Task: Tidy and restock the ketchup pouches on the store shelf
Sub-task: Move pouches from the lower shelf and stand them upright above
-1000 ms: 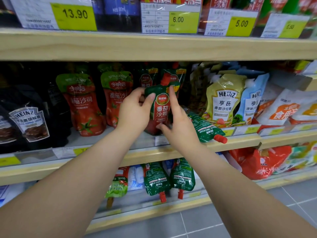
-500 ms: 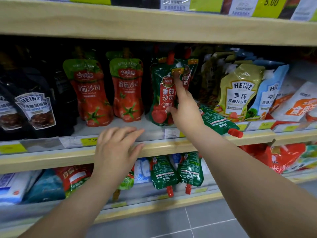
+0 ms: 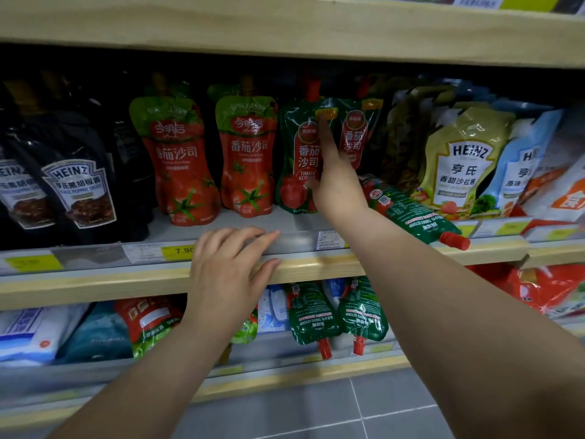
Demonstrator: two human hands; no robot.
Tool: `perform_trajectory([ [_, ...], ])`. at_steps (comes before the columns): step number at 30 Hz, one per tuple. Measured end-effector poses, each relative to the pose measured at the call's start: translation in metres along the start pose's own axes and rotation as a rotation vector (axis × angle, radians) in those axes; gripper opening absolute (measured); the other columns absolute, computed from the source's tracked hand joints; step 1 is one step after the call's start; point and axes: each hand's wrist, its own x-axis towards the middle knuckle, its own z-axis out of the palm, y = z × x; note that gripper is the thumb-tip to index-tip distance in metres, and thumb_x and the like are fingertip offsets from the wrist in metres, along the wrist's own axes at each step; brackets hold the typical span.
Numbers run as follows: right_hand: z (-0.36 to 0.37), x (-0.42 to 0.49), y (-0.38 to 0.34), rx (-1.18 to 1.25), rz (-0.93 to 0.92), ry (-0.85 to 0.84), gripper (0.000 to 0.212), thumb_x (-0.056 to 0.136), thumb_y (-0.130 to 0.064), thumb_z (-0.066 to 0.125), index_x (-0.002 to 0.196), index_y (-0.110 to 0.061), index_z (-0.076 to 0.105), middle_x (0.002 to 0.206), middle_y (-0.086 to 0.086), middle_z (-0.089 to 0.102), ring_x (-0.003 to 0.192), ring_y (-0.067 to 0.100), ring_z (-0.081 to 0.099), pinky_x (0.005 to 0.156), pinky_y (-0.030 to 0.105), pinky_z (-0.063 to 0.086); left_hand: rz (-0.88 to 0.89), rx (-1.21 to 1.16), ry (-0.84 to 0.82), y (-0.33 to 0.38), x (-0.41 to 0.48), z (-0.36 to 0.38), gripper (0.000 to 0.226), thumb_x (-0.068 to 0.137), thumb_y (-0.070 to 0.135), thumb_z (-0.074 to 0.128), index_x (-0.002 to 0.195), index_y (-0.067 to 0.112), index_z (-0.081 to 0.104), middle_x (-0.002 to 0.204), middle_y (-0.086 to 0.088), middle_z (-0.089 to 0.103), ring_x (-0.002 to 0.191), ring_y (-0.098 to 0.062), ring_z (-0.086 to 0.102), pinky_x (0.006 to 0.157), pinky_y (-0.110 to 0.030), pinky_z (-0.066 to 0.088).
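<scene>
A dark green ketchup pouch (image 3: 297,160) with a red spout stands upright on the middle shelf (image 3: 316,267). My right hand (image 3: 335,182) rests against its front, the forefinger stretched up to its top corner, not gripping it. A second green pouch (image 3: 356,134) stands just behind. Another green pouch (image 3: 414,217) lies flat to the right, its red cap over the shelf edge. Two red ketchup pouches (image 3: 180,166) (image 3: 248,160) stand to the left. My left hand (image 3: 228,274) lies flat on the shelf's front edge, holding nothing.
Black Heinz pepper sauce pouches (image 3: 76,188) fill the left of the shelf, Heinz salad dressing pouches (image 3: 462,166) the right. On the lower shelf two green pouches (image 3: 335,315) hang spout down among other bags. A wooden shelf (image 3: 285,30) runs close above. Grey floor tiles (image 3: 364,407) lie below.
My left hand let go of the green pouch and dropped to the shelf edge. The pouch now stands upright with my right hand steadying it. The view has moved closer.
</scene>
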Motion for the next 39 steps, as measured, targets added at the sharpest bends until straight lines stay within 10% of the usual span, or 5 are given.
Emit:
perform_trajectory([
  [7,-0.022,-0.027,0.001,-0.03,-0.057,-0.002,0.087,0.084,-0.018,0.068,0.149,-0.023,0.012,0.134,0.018,0.047,0.116,0.036,0.05,0.092,0.045,0.046,-0.045,0.008,-0.024,0.007,0.003,-0.002,0.036,0.083,0.037,0.064,0.115,0.022,0.066,0.107,0.002,0.066,0.101,-0.026,0.056,0.093,-0.04,0.035],
  [17,-0.105,-0.095,0.046,-0.534,-0.06,-0.08,0.071,0.078,-0.065,0.057,0.135,-0.023,0.048,0.13,0.009,0.054,0.117,0.034,0.046,0.098,0.045,0.036,-0.031,-0.142,-0.05,0.06,0.039,0.012,0.041,0.084,0.041,0.063,0.12,0.023,0.062,0.117,0.003,0.063,0.109,-0.024,0.05,0.097,-0.037,0.03],
  [25,-0.124,-0.107,0.072,-0.392,-0.042,-0.054,0.046,0.079,0.006,0.057,0.119,-0.015,0.063,0.122,0.012,0.061,0.11,0.036,0.051,0.087,0.044,0.044,-0.029,-0.263,-0.126,0.098,0.063,0.025,0.048,0.082,0.038,0.068,0.128,0.029,0.056,0.124,0.005,0.059,0.114,-0.021,0.049,0.099,-0.036,0.031],
  [31,-0.135,-0.112,0.066,-0.378,-0.223,0.107,0.031,0.072,0.009,0.067,0.096,-0.01,0.074,0.089,0.012,0.071,0.082,0.036,0.062,0.058,0.039,0.051,-0.116,-0.394,-0.165,0.119,0.077,0.036,0.056,0.078,0.035,0.073,0.131,0.031,0.052,0.126,0.004,0.058,0.116,-0.02,0.049,0.096,-0.033,0.038],
  [39,-0.154,-0.091,0.046,-0.384,-0.348,0.258,0.021,0.073,0.002,0.069,0.09,-0.009,0.074,0.088,0.013,0.065,0.079,0.034,0.06,0.055,0.035,0.042,-0.216,-0.527,-0.104,0.137,0.095,0.045,0.041,0.083,0.033,0.069,0.123,0.029,0.06,0.122,0.006,0.063,0.111,-0.013,0.056,0.088,-0.02,0.038],
])
